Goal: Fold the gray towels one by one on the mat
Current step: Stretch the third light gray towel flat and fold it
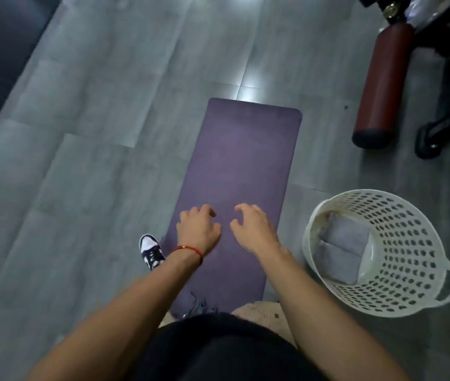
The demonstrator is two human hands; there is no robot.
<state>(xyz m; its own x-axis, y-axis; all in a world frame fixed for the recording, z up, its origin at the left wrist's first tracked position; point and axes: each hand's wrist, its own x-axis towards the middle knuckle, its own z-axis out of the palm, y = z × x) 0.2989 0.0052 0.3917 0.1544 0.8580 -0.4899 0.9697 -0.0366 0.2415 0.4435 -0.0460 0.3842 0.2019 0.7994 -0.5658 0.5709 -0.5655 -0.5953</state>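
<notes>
Both hands, left (197, 229) and right (254, 229), hover loosely curled and empty over the mat (243, 166); the towels (339, 251) lie in the basket (411, 270) nearer the right hand.

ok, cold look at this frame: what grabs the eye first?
The purple mat running down the middle of the gray floor, with both bare hands, left hand and right hand, above its near end, fingers loosely curled and holding nothing. Then the white perforated basket on the right with folded gray towels inside.

floor (81, 160): purple mat (246, 160); white basket (411, 243); red cylinder (378, 86)
</notes>
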